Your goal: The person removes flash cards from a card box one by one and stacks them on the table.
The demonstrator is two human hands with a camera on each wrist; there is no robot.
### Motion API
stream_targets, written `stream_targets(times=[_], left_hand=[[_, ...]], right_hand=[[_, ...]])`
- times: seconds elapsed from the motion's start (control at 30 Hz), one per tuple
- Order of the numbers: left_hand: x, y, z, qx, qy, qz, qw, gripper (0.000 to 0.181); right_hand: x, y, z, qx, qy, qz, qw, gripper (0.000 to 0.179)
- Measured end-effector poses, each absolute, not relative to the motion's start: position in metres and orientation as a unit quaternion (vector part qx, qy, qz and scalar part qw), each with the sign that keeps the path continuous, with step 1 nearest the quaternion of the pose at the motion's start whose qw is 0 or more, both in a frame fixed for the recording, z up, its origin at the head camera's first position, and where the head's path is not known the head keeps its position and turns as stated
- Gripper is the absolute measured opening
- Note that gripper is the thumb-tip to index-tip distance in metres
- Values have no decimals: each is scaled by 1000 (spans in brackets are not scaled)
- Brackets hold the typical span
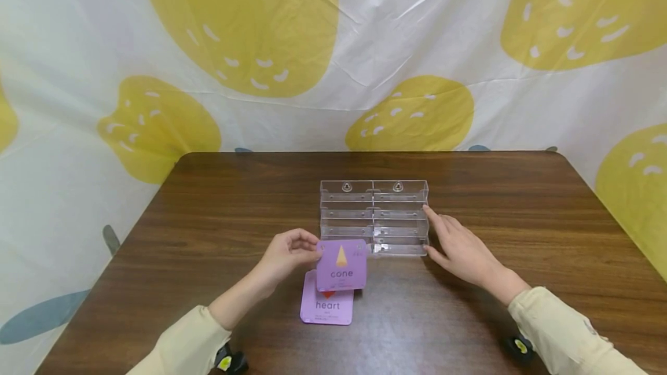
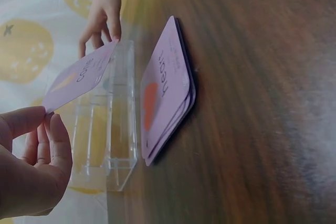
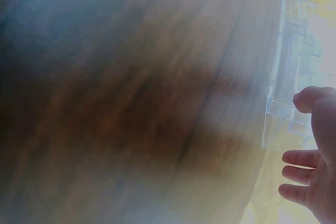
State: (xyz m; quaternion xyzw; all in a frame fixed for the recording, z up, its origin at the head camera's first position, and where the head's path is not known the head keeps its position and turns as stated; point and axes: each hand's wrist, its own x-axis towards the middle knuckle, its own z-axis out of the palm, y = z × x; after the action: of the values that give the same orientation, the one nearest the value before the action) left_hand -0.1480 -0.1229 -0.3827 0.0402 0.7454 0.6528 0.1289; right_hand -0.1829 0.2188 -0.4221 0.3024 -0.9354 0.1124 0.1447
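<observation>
My left hand pinches a purple card marked "cone" by its left edge, thumb against fingers. The card is held up in front of a clear plastic rack with tiered compartments in two columns, hiding its lower left corner. Beneath it on the table lies a small stack of purple cards, the top one a "heart" card, partly covered by the cone card in the head view. My right hand rests at the rack's right side, its fingers extended and fingertips at the edge.
A brown wood-grain table carries everything. Behind it hangs a white cloth printed with yellow fruit. Dark wrist devices are strapped under both sleeves.
</observation>
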Motion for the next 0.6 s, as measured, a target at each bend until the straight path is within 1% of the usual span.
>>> stream_targets(times=[0.3, 0.6], left_hand=[[-145, -134, -384, 32, 730, 672, 125, 26], [-142, -141, -386, 15, 741, 659, 126, 27]], right_hand=[[-183, 218, -422, 298, -937, 114, 142, 77], [-183, 218, -423, 298, -936, 117, 144, 76]])
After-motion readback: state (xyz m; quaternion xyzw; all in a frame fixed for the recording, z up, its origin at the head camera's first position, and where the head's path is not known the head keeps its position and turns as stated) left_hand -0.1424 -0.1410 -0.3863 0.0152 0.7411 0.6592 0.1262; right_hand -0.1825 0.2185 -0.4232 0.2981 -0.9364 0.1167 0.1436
